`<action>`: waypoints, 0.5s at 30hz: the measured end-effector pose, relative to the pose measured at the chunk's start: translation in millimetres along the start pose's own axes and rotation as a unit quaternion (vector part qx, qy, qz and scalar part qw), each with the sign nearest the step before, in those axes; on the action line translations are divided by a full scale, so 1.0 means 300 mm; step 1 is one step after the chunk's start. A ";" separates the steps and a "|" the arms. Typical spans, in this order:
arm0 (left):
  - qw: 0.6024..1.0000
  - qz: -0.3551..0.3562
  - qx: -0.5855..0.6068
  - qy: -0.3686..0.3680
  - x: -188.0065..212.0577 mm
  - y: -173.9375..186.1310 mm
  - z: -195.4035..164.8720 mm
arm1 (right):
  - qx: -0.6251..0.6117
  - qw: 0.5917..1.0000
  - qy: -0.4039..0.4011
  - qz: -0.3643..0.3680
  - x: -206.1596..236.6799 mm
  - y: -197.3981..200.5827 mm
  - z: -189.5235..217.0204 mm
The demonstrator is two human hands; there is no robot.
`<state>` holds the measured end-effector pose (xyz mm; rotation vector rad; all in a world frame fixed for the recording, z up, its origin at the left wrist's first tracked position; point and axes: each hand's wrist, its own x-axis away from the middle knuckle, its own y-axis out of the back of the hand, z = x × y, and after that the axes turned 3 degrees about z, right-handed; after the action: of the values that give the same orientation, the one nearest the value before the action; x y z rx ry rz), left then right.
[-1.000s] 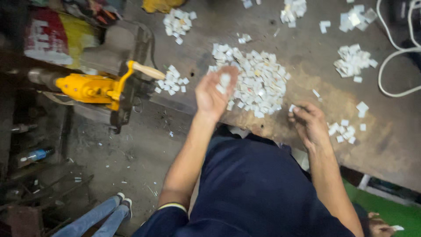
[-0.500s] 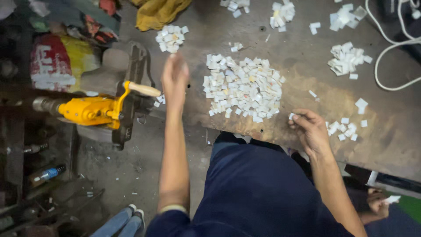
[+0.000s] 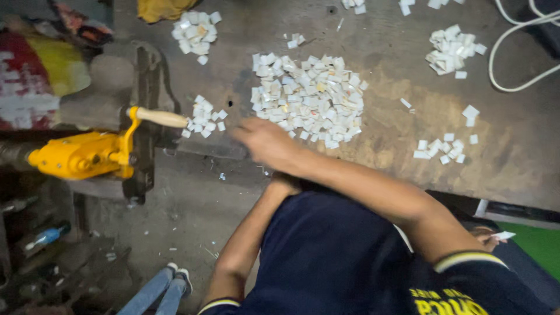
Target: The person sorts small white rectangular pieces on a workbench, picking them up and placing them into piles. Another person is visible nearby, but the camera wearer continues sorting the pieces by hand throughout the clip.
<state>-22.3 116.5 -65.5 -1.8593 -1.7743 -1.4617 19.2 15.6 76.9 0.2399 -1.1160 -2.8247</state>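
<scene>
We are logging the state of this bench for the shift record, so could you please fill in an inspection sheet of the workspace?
Surface: worn, stained brown bench top, scuffed all over.
Job's things: large pile of small white pieces in the middle; smaller heaps at upper left, beside the tool handle, upper right and right.
Clutter: yellow cloth at the top edge; loose white pieces scattered about.
Hands: right hand blurred, reaching across just below the large pile; left hand hidden beneath it.
Cables: white cable looped at upper right.
Surroundings: yellow hand-cranked tool with a pale wooden handle at the bench's left end; another person's legs below.
</scene>
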 end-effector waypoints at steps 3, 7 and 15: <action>0.999 0.035 0.017 -0.023 -0.080 -0.014 -0.042 | 0.048 0.998 0.030 -0.033 -0.074 -0.004 0.075; 0.994 0.084 0.026 -0.063 -0.114 -0.031 -0.083 | -0.009 0.999 0.005 -0.040 0.049 0.035 0.113; 0.982 0.153 -0.004 -0.106 -0.105 0.010 -0.094 | -0.050 0.966 -0.197 -0.157 0.408 0.188 0.084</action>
<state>-27.9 75.2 -72.8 -2.2437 -1.4744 -1.1986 -104.1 -26.3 120.1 -0.1825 -1.0742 -3.3032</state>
